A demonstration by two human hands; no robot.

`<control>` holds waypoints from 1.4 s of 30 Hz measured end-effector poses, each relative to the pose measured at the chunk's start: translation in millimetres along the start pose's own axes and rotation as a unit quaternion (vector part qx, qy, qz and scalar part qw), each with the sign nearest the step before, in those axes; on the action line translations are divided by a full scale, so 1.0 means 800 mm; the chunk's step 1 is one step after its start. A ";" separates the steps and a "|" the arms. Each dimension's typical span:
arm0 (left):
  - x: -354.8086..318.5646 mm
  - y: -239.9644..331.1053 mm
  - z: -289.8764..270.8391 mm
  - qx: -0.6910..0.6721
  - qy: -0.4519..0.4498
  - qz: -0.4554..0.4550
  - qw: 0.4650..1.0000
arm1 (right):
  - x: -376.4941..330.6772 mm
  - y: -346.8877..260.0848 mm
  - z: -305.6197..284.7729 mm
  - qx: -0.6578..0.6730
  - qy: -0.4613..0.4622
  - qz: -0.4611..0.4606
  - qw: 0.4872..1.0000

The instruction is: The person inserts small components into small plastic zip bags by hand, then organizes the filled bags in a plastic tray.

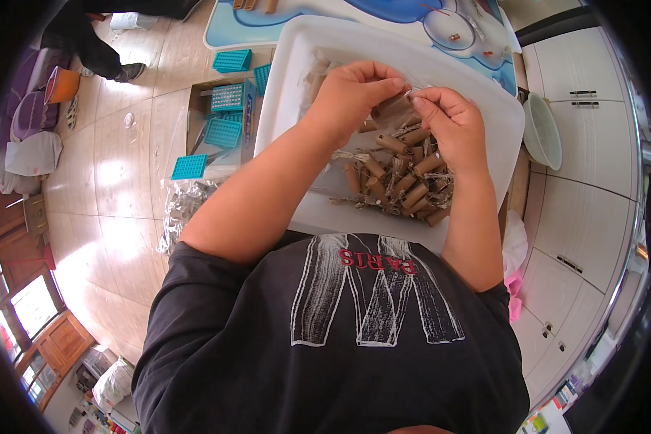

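Note:
My left hand [358,101] and my right hand [456,130] meet over a large white plastic tub [278,87]. Thumb and forefinger of each are pinched together, fingertips nearly touching. A tiny pale bit shows at the right fingertips; what either hand holds is too small to make out. Below them in the tub lies a pile of short brown cardboard tubes [392,143], with pale strings [354,155] tangled among them. Clear plastic film lies around the pile, and part of the tub's inside is hidden by my hands.
Teal perforated baskets [223,133] stand left of the tub, some in an open carton [195,108]. A blue-and-white table [260,22] lies beyond. White cabinets [586,166] and a pale green basin [542,134] are at right. Another person's leg and shoe [130,72] show at far left.

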State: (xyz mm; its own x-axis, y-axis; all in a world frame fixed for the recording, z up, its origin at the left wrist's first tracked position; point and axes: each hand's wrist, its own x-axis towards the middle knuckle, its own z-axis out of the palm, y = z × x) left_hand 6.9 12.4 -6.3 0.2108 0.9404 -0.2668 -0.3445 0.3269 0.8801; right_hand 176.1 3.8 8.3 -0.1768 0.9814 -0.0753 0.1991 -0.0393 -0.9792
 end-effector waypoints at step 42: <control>-0.008 0.008 0.000 -0.001 0.018 0.065 0.998 | 0.007 -0.009 -0.007 0.233 0.050 0.081 0.968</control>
State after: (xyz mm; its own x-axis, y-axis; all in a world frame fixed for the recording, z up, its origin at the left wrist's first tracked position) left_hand 3.2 8.6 0.8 0.1320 0.9776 -0.1642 -0.3695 0.2022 0.9070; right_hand 178.7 10.9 15.9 -0.0803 0.9676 -0.2392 -0.2435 -0.2517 -0.9367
